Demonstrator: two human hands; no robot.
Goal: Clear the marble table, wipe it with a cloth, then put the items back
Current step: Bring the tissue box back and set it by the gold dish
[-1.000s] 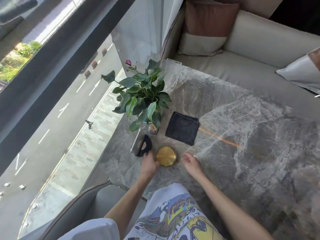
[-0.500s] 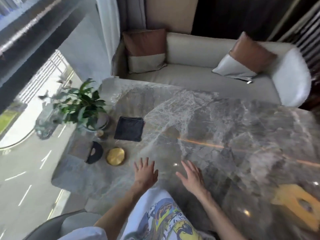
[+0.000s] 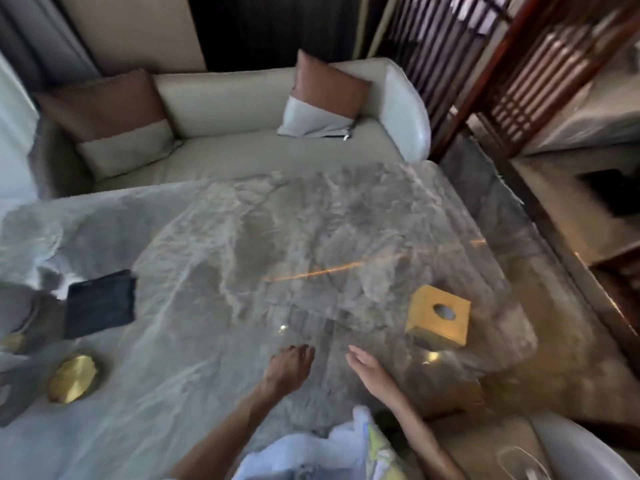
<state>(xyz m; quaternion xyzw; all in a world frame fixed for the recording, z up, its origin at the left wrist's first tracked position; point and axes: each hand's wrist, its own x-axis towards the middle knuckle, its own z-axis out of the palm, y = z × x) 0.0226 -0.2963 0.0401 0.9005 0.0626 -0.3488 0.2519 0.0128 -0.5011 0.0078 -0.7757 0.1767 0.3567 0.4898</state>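
Now both my hands are empty over a grey, veined marble table (image 3: 263,216) in a lounge.
A pale sofa (image 3: 221,98) runs along the table's far edge, and a dark slatted wooden screen (image 3: 519,81) stands past the far right corner. My left hand (image 3: 291,368) and right hand (image 3: 369,370) are by the near edge, side by side but apart, with loose fingers. The dark folded cloth (image 3: 100,303) lies at the left edge, well apart from my left hand. A round gold disc (image 3: 72,377) lies nearer me. A gold box (image 3: 438,317) stands just beyond my right hand.

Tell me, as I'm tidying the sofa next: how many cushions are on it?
2. The left cushion leans in the left corner of the sofa; the right cushion leans near its right arm. More could be out of view.
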